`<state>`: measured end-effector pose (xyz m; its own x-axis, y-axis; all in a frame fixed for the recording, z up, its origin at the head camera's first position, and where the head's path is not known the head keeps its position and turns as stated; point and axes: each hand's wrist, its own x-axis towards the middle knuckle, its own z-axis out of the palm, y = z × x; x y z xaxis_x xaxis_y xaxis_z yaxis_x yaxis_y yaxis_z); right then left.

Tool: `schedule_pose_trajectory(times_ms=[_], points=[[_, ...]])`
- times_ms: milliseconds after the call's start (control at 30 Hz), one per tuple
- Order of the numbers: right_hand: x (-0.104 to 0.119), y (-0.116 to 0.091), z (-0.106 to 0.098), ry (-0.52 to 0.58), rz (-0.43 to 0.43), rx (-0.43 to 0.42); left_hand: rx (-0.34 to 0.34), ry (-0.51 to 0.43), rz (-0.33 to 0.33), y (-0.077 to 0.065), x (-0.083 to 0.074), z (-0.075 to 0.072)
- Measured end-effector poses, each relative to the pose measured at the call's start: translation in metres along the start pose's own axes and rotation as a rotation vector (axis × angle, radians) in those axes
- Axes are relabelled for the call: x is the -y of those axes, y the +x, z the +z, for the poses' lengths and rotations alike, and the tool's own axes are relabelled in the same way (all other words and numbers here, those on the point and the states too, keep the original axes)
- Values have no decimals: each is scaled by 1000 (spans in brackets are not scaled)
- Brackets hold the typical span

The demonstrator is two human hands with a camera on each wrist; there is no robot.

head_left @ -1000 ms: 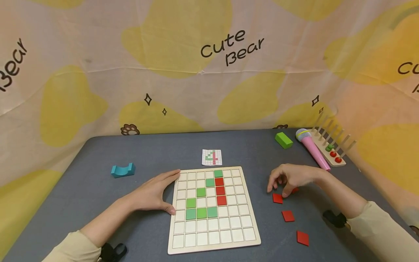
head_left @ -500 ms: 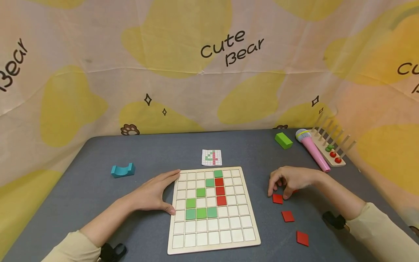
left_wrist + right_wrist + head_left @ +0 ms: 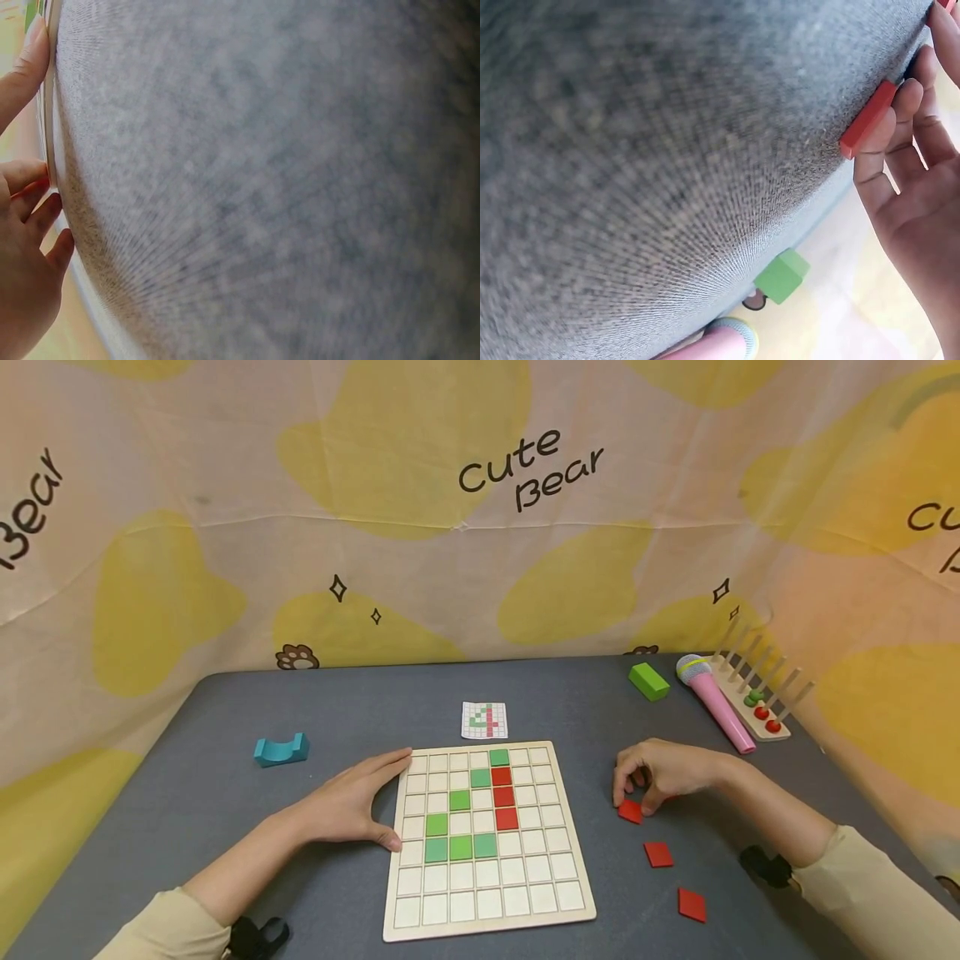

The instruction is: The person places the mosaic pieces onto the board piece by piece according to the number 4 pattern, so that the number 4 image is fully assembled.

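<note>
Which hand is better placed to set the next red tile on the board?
Right. The right hand already pinches a red tile just right of the board; the left hand lies flat against the board's left edge, bracing it.

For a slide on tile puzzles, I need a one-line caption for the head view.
Left hand steadies the grid board while the right hand pinches a red tile off the table.

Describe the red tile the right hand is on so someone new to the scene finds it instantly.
Start at the square wooden grid board in the middle of the grey table; three flat red square tiles lie loose to its right. The one meant is the tile farthest from the person, under the fingertips of the right hand. Its two neighbours lie untouched, nearer the person.
</note>
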<state>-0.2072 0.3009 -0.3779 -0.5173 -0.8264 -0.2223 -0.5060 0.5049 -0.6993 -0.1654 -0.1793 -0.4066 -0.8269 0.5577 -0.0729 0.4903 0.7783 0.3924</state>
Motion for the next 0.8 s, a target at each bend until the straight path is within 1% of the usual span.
schedule_pose_trajectory(times_ms=[333, 500, 600, 800], points=[[2, 4, 1, -67, 67, -85, -2, -8, 2, -1, -1, -1], [7, 6, -1, -39, 112, -118, -4, -9, 7, 0, -2, -1], [9, 7, -3, -11, 126, -120, -6, -10, 7, 0, -2, -1], [13, 10, -6, -16, 110, -124, -7, -15, 4, -1, -1, -1]])
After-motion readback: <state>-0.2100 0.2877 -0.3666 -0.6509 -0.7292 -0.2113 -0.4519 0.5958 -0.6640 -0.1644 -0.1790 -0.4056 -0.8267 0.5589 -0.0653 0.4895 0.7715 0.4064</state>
